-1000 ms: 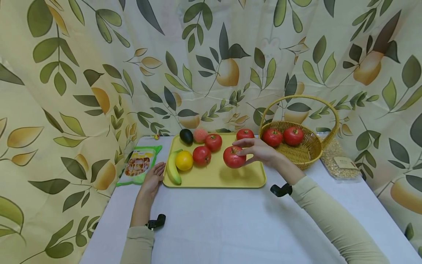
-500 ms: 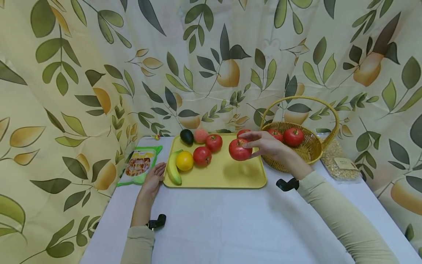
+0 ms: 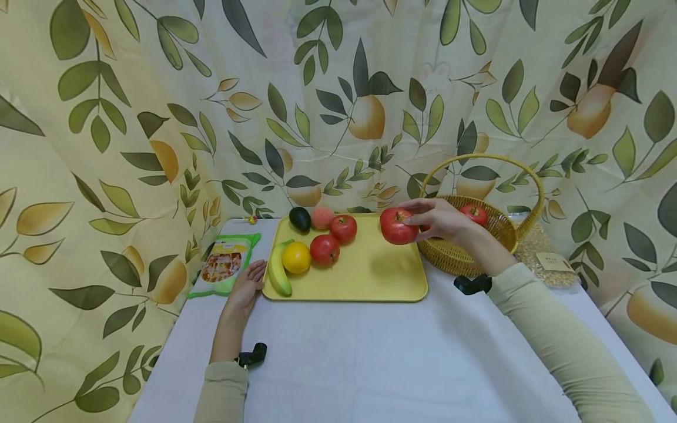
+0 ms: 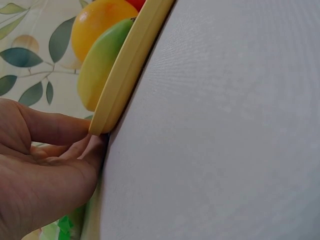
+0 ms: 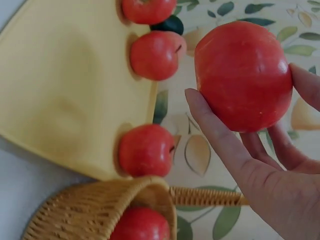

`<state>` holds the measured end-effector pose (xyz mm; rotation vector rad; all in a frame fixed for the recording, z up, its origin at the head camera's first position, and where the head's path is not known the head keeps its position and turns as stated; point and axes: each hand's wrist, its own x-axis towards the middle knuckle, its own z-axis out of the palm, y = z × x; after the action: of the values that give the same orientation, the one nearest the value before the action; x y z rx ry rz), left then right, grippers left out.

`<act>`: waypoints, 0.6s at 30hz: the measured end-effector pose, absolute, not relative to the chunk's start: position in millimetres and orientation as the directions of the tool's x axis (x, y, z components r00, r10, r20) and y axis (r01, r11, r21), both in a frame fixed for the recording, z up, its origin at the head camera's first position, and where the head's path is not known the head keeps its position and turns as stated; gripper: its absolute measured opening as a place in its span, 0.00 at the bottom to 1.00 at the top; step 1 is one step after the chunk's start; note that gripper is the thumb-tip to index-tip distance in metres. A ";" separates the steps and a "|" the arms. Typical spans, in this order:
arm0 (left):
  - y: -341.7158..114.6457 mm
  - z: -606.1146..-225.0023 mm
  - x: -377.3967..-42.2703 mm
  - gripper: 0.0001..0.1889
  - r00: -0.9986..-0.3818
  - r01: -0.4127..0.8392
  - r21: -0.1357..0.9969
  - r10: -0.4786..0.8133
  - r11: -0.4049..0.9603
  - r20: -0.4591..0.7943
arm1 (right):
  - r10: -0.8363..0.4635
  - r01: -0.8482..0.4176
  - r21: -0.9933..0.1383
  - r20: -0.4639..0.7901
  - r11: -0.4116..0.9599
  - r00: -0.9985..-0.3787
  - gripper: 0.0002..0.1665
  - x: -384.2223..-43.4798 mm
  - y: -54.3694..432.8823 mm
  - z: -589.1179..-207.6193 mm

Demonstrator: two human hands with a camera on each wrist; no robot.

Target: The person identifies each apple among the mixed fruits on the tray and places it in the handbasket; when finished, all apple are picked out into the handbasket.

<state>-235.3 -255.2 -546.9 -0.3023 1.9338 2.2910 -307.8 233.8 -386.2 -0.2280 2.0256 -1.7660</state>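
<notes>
My right hand (image 3: 441, 222) holds a red apple (image 3: 398, 225) between thumb and fingertips, raised over the tray's back right part. The right wrist view shows the fingers spread round its underside. A wicker basket (image 3: 449, 258) stands just right of the tray, with an apple (image 3: 473, 215) inside; the hand covers part of it. My left hand (image 3: 244, 289) is at the left edge of the yellow tray (image 3: 338, 288). Up close, its thumb and fingers (image 4: 60, 129) pinch the tray's rim corner. Another apple (image 5: 145, 150) on the tray is hidden behind the held one in the head view.
On the tray's left half lie a banana (image 3: 278, 270), an orange (image 3: 296, 257), two apples (image 3: 325, 249), a peach (image 3: 321, 217) and an avocado (image 3: 300, 220). A green-edged packet (image 3: 224, 264) lies left, a bag of grains (image 3: 547, 258) right. A patterned curtain (image 3: 338, 158) hangs behind.
My right hand has carried the apple rightward and back, toward the basket, so it now covers the tray's back right apple and one in the basket. The left hand keeps its place.
</notes>
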 end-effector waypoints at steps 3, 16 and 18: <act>-255.2 -546.8 -235.3 0.39 -0.972 -0.225 0.958 -0.028 -0.175 -0.233 | -0.390 0.157 -0.971 -0.218 0.181 -0.895 0.39 -310.6 241.6 -384.5; -254.2 -544.5 -233.6 0.39 -0.972 -0.228 0.961 -0.019 -0.157 -0.233 | -0.345 0.184 -0.957 -0.254 0.223 -0.903 0.38 -322.8 267.3 -386.4; -253.9 -544.3 -233.5 0.39 -0.972 -0.229 0.960 -0.022 -0.161 -0.236 | -0.344 0.199 -0.953 -0.271 0.231 -0.899 0.39 -325.7 271.6 -387.2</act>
<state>-233.5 -253.9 -544.3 -0.2935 1.9396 2.2754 -325.7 271.6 -387.2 -0.1332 2.0838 -1.7109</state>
